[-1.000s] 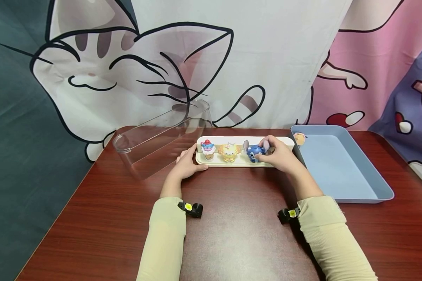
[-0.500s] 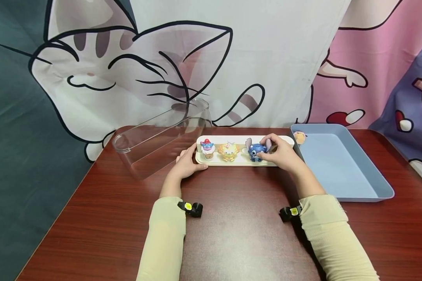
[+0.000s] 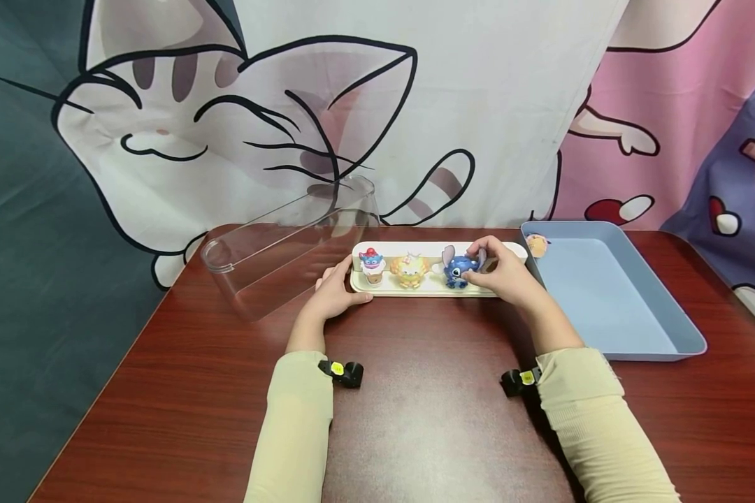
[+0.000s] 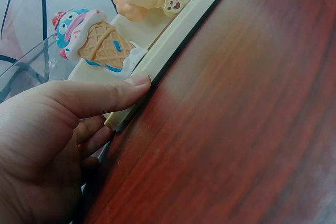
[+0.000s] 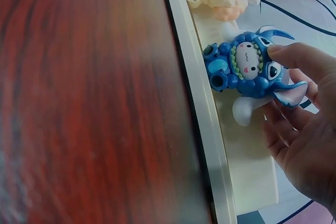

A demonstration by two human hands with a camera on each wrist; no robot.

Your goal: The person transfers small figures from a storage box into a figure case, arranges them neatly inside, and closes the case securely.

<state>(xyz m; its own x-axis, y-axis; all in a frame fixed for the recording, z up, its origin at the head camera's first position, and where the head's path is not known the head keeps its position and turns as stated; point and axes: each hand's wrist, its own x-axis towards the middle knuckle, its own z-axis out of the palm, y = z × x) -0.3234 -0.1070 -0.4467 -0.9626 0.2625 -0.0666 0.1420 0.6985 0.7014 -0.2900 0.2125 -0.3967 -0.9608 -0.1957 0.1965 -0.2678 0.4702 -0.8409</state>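
A long cream display base (image 3: 433, 293) bears a row of figurines. My left hand (image 3: 335, 293) grips its left end, the thumb (image 4: 113, 95) on the front edge and other fingers around the end. Nearest that hand stands an ice-cream-cone figurine (image 3: 372, 268) with a blue and red top. A yellow fluffy figurine (image 3: 410, 271) sits beside it. Toward the right end, my right hand (image 3: 503, 276) pinches a blue big-eared figurine (image 5: 244, 64) by its head, the thumb on its front. Its feet are at the base, and a white rounded piece (image 5: 244, 109) shows beside it.
A blue-grey tray (image 3: 616, 293) stands at the right, close to the base's end, with a small peach-coloured figurine (image 3: 537, 245) in its far left corner. Behind my left hand a clear plastic cover (image 3: 277, 258) stands on the wooden table (image 3: 415, 419). A cat-print curtain hangs behind.
The blue figurine has shifted slightly right along the base in my right hand and stands a little straighter. My left hand keeps its grip on the base's end.
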